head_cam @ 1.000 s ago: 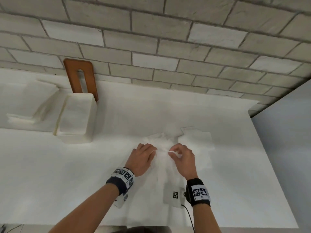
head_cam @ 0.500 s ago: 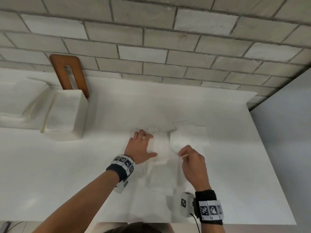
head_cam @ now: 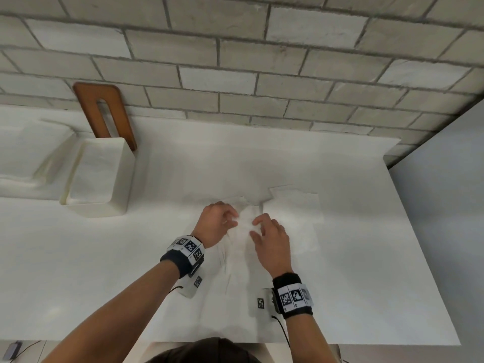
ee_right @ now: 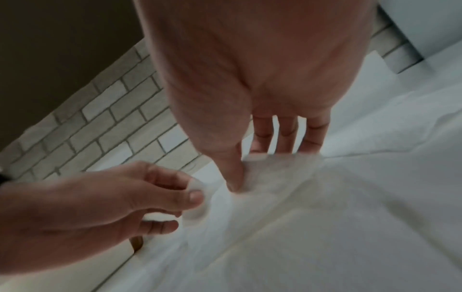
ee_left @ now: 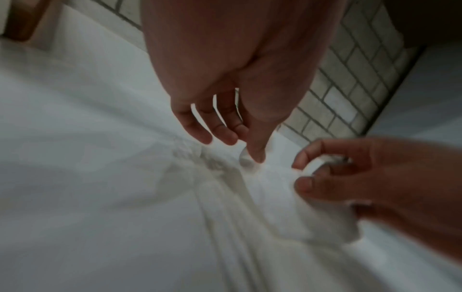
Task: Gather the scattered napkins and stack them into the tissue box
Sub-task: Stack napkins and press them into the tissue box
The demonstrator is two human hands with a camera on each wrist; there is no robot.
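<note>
White napkins lie scattered on the white counter point(head_cam: 78, 271). A bunched napkin point(head_cam: 245, 231) sits between my hands at the centre. My left hand point(head_cam: 231, 218) pinches its left edge between thumb and forefinger point(ee_left: 247, 156). My right hand point(head_cam: 255, 226) grips a raised fold of the same napkin point(ee_right: 275, 177), thumb in front and fingers behind point(ee_right: 250, 170). A flat napkin point(head_cam: 293, 205) lies just right of the hands. The white tissue box point(head_cam: 123, 179) stands at the back left, open on top, with napkins inside.
A brown wooden lid with a slot point(head_cam: 104, 113) leans on the brick wall point(head_cam: 262, 74) behind the box. More napkins point(head_cam: 235, 305) spread toward the counter's front edge. A white moulded tray point(head_cam: 28, 153) lies at far left. A grey panel point(head_cam: 445, 205) bounds the right side.
The left hand, flat on the napkin half a second ago, now pinches it. The right hand has moved up and left to meet it.
</note>
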